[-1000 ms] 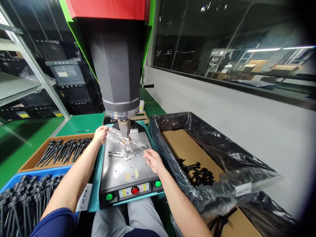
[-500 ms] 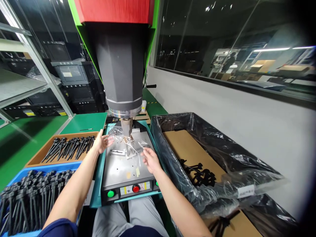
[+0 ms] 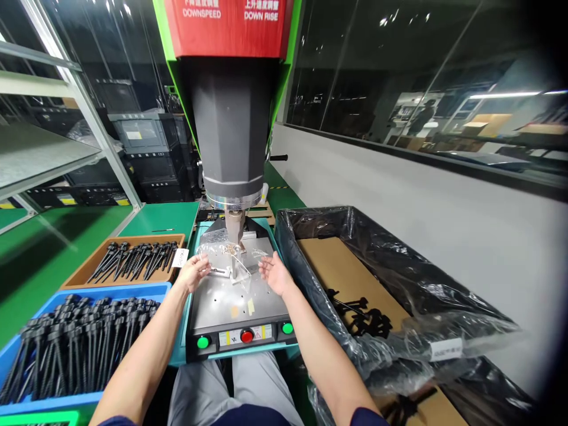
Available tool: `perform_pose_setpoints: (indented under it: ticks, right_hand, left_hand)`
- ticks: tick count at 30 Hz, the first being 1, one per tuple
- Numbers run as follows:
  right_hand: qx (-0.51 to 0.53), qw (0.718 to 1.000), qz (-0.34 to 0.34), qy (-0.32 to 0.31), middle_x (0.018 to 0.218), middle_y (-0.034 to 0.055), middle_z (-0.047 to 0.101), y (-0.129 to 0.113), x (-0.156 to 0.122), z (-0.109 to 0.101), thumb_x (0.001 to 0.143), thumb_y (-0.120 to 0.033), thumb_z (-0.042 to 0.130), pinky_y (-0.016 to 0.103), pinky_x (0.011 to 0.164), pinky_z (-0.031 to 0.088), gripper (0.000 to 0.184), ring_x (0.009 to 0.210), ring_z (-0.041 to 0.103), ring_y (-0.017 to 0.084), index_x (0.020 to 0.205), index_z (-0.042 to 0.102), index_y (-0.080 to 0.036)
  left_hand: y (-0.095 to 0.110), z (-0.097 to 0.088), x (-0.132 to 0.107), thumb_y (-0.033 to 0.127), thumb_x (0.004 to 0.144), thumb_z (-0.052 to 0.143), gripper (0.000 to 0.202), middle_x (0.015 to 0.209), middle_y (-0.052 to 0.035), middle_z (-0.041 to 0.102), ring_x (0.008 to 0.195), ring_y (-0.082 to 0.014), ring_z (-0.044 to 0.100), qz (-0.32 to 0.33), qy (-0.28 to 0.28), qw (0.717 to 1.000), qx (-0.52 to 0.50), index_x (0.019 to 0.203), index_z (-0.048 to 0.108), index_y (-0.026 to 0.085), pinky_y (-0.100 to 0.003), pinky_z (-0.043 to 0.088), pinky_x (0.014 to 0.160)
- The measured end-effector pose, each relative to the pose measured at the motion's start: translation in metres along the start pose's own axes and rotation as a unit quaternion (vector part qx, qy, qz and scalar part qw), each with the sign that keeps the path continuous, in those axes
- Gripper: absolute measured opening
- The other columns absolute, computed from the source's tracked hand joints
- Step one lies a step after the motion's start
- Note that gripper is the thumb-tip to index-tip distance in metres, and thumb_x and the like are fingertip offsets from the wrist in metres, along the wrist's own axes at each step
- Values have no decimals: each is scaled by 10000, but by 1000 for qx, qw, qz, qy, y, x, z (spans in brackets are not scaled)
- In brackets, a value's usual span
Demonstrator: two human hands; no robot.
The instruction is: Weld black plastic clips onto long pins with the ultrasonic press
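Observation:
My left hand [image 3: 194,273] is over the left side of the press's metal plate [image 3: 217,316], fingers loosely curled and apart, close to a clear plastic film [image 3: 215,241]. Above the plate's right side is my right hand [image 3: 275,275], fingers spread, with no held thing visible. Between the hands, the metal welding tip [image 3: 235,225] of the press points down at a small fixture [image 3: 235,273]. Around the tip lie the see-through film and a thin white strip [image 3: 243,263]. Whether any fingertip touches the film I cannot tell.
To the left, a blue bin [image 3: 164,289] and a brown tray [image 3: 71,280] hold black ribbed stems. At right stands a box lined with black plastic [image 3: 386,251], black parts inside. Green buttons [image 3: 203,342] and a red button [image 3: 247,336] line the press's front.
My left hand has moved slightly right and down. My right hand's fingers have spread, away from the thin white strip they were at. The head view has shifted left.

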State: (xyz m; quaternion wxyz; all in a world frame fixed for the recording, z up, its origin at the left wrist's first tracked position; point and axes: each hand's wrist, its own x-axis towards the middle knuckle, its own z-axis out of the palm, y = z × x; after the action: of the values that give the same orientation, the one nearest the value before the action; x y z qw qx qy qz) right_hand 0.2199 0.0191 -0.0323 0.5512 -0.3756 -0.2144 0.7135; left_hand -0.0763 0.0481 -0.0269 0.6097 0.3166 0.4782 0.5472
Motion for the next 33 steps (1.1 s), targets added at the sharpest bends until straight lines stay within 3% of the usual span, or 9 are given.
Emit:
perform_pose_setpoints:
  ticks: [4, 8, 11, 15, 20, 23, 26, 33]
  right_hand:
    - [-26, 998, -51, 23, 706, 26, 690, -21, 18, 9, 774, -363, 736, 168, 372, 341, 213, 479, 553, 87, 777, 632, -178]
    - [-29, 987, -149, 49, 1059, 33, 714, -26, 25, 15, 717, -302, 747, 140, 378, 346, 185, 584, 610, 64, 742, 600, -193]
    - [-48, 983, -168, 53, 1193, 51, 670, -24, 25, 13, 670, -282, 754, 146, 356, 335, 192, 629, 656, 89, 702, 596, -178]
    - [-69, 988, -129, 50, 1110, 90, 700, -18, 24, 6, 688, -268, 745, 158, 342, 337, 176, 587, 670, 118, 755, 613, -173]
    - [-73, 994, -73, 19, 1015, 101, 729, -19, 23, -1, 830, -294, 651, 190, 430, 457, 128, 627, 689, 146, 830, 603, -176]
    - [-69, 997, -25, -12, 1007, 131, 725, -30, 24, -2, 933, -427, 511, 259, 546, 544, 287, 712, 710, 185, 888, 610, -161]
    - [-44, 998, 36, -40, 1008, 148, 716, -41, 27, -3, 948, -579, 395, 329, 646, 577, 467, 825, 719, 231, 975, 594, -157]
    - [16, 992, 121, -45, 949, 191, 705, -42, 47, -1, 898, -717, 281, 353, 623, 576, 693, 861, 711, 284, 1034, 585, -110]
  left_hand:
    - [33, 8, 8, 158, 629, 813, 473, 731, 16, 631, 554, -76, 610, 53, -17, 998, -29, 1057, 610, 168, -140, 439, 455]
    - [54, 17, 8, 138, 650, 776, 526, 674, 24, 603, 423, -33, 486, 89, -63, 993, -40, 1146, 599, 142, -128, 328, 362]
    - [56, 19, 7, 118, 654, 761, 518, 686, 20, 610, 420, -33, 483, 68, -56, 996, -19, 1148, 607, 141, -134, 330, 360]
    - [49, 16, 9, 115, 670, 764, 487, 724, -1, 636, 469, -57, 554, 30, -32, 999, 13, 1130, 604, 146, -133, 367, 385]
    - [44, 6, 13, 191, 696, 793, 449, 859, -77, 694, 638, -130, 677, 10, -50, 998, 36, 1100, 604, 140, -176, 496, 502]
    - [44, 2, 17, 281, 717, 794, 412, 941, -135, 709, 711, -179, 706, -9, -58, 997, 53, 1048, 602, 129, -220, 540, 547]
    - [45, 0, 22, 357, 744, 771, 422, 947, -138, 713, 731, -189, 710, -17, -60, 996, 64, 1052, 571, 150, -241, 558, 573]
    - [50, 8, 43, 551, 871, 544, 552, 876, -91, 717, 683, -177, 704, -48, -48, 996, 63, 1296, 416, 224, -246, 546, 561]
